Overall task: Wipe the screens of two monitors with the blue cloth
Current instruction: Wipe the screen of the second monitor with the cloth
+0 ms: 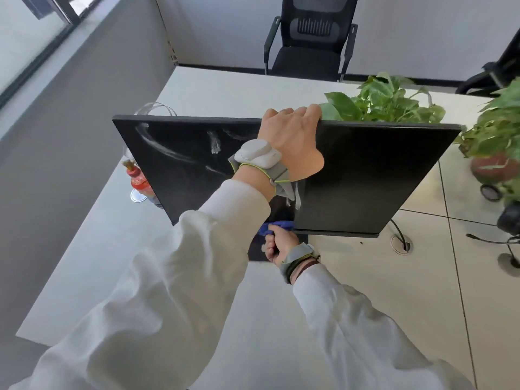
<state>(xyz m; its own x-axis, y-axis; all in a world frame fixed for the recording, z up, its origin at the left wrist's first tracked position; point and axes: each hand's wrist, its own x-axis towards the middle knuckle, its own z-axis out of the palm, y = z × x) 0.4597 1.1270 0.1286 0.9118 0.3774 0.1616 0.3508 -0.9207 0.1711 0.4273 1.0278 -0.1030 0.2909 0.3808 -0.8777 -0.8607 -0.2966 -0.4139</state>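
**A:** Gripping the top edge of the monitor (365, 175), the left hand (289, 136) has its fingers curled over to the back and its thumb on the screen side.

**B:** And the right hand (281, 246)?

**A:** It is fisted round the blue cloth (274, 228), which is bunched against the monitor's bottom edge near the middle. The left sleeve (197, 249) and the fingers hide most of the cloth.

**B:** What else is hard to make out?

**A:** Only 1 monitor shows. Its dark base (256, 249) is largely covered by the sleeve and the right hand. White smears (168, 150) mark the screen's left half. A red ornament (138, 178) stands half hidden behind the screen's left edge. I cannot tell where the desk's right edge runs.

**B:** Room around it?

**A:** White desk (112, 249) spreads wide toward its left and near edges. A round cable hole (401, 244) sits just beside the monitor's lower right corner. There are 2 plants: 1 (388, 102) behind the top edge, 1 (501, 130) further right and cut off by the frame. A black chair (309, 38) stands beyond the far edge.
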